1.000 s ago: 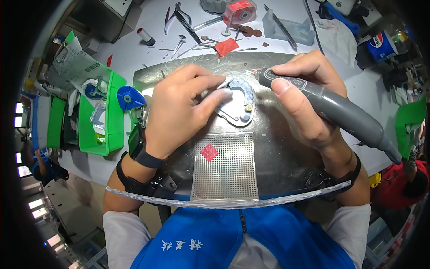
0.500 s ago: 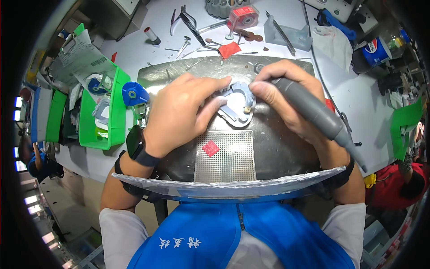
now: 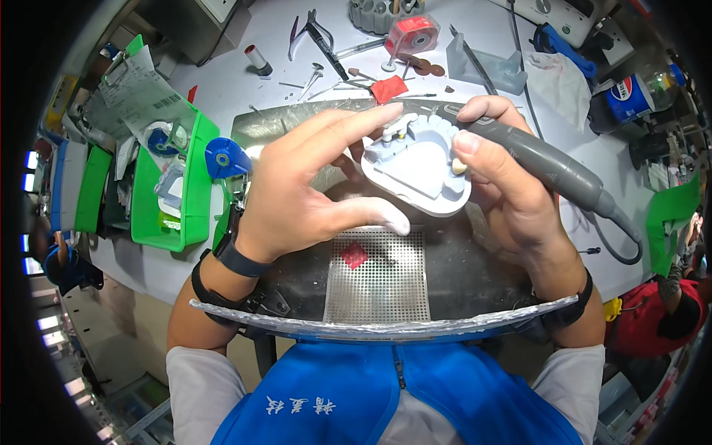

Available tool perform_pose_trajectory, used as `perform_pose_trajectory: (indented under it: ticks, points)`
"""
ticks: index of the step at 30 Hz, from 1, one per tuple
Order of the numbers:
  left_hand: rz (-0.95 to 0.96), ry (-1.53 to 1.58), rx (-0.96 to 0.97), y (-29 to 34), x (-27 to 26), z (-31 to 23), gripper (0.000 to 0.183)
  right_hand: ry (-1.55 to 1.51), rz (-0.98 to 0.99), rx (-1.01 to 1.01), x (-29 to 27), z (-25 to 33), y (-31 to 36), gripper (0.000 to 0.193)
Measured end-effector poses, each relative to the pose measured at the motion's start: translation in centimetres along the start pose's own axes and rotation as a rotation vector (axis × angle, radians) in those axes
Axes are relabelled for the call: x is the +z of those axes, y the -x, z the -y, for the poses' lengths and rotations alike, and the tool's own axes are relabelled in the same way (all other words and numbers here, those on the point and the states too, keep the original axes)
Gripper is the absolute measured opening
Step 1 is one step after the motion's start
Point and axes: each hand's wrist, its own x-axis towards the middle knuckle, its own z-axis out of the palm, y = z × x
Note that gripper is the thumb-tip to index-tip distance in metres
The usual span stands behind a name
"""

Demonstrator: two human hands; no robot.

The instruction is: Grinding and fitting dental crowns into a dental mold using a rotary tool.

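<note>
A pale grey and white dental model (image 3: 411, 172), horseshoe-shaped with a few yellowish teeth, is held up tilted above the metal work plate (image 3: 460, 252). My right hand (image 3: 515, 182) grips its right edge between thumb and fingers. That same hand also keeps hold of a dark grey rotary handpiece (image 3: 556, 157), its cable end pointing right; the working tip is hidden from view. On the model's left side my left hand (image 3: 297, 182) is open, thumb and index finger spread wide. Its other fingers pass partly behind the model, and whether they touch it I cannot tell.
A perforated metal screen (image 3: 378, 285) with a red square (image 3: 354, 256) lies before me. At left stands a green bin (image 3: 194, 178) beside a blue tape-like roll (image 3: 226, 157). Pliers (image 3: 323, 44), burs, a red dispenser (image 3: 411, 35) and a bottle (image 3: 623, 100) are farther back.
The dental model has come up off the plate and tilted, and my right hand now grips it along with the handpiece. My left thumb and index finger have spread apart.
</note>
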Motion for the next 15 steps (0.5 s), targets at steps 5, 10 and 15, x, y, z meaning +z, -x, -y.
perform_pose_trajectory:
  ticks: [5, 10, 15]
  points:
    - [-0.039, -0.182, 0.056, 0.3, 0.6, 0.7, 0.065, -0.019, 0.053, 0.041, -0.4, -0.2, 0.0, 0.03]
    - [0.007, -0.306, 0.148, -0.1, 0.4, 0.2, 0.058, 0.163, 0.007, 0.07, 0.1, 0.1, 0.0, 0.026]
    - [0.044, -0.409, 0.204, 0.3, 1.0, 1.0, 0.057, 0.311, -0.045, 0.074, 1.3, -0.2, 0.3, 0.019]
